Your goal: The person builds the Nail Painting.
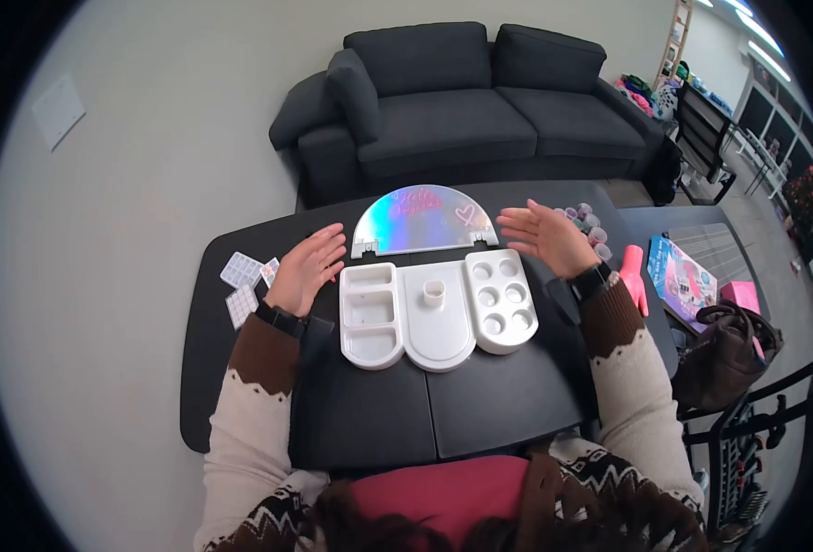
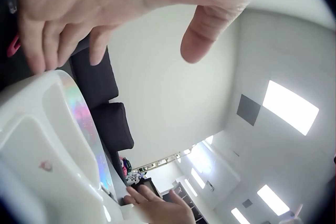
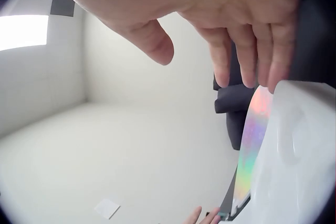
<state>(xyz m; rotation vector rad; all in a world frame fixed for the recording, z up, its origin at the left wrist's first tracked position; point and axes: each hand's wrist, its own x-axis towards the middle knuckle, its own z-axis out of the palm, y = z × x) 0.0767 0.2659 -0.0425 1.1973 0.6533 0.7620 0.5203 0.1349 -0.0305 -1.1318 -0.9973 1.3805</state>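
A white plastic tray (image 1: 438, 337) with a raised post lies on the black table, with rectangular compartments on its left and round wells on its right. Behind it a half-round iridescent panel (image 1: 415, 221) with pink lettering and a heart has two dark clips at its lower corners. My left hand (image 1: 307, 269) is held beside the tray's left compartments, fingers straight and holding nothing. On the other side, my right hand (image 1: 550, 241) hovers past the round wells, palm inward, fingers extended. In both wrist views the fingertips appear right by the tray's rim.
White gridded trays (image 1: 242, 270) lie at the table's left. Small lidded pots (image 1: 590, 225), a pink hand model (image 1: 634, 279) and a colourful box (image 1: 680, 281) sit to the right. A dark bag (image 1: 724, 359) is beyond them; a grey sofa (image 1: 461, 120) stands behind.
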